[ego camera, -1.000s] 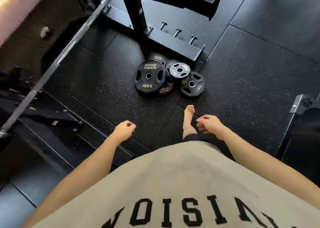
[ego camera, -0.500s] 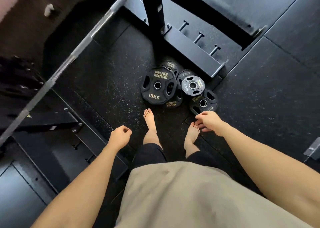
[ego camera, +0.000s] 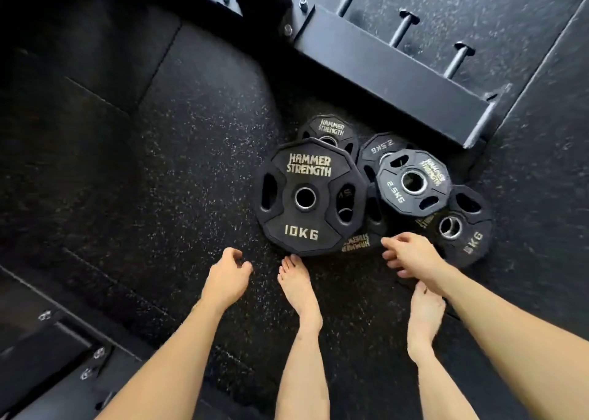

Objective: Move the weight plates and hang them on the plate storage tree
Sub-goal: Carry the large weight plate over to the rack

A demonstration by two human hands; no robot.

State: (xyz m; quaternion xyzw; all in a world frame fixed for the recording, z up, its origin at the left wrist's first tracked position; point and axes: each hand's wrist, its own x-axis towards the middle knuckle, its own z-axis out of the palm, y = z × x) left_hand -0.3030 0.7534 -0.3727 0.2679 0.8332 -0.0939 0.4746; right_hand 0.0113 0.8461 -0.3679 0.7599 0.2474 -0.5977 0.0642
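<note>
Several black Hammer Strength weight plates lie in a heap on the rubber floor. The 10 kg plate (ego camera: pixel 306 198) is on top at the left, a 2.5 kg plate (ego camera: pixel 414 182) on top at the right, a 5 kg plate (ego camera: pixel 462 228) at the lower right, and others are partly hidden beneath. The black plate storage tree (ego camera: pixel 392 78), with three bare pegs, stands just behind them. My left hand (ego camera: pixel 228 277) hovers with loosely curled fingers left of the 10 kg plate, holding nothing. My right hand (ego camera: pixel 411 255) hovers over the heap's near edge, fingers relaxed and holding nothing.
My bare feet (ego camera: pixel 298 287) stand right in front of the heap, the left toes touching the 10 kg plate's edge. A black metal frame base (ego camera: pixel 47 352) with bolts lies at the lower left. Dark speckled rubber mats cover the floor.
I have stepped closer and bent down, so the plates now fill the middle of the view. Both hands have dropped toward the heap, and the barbell has left the view.
</note>
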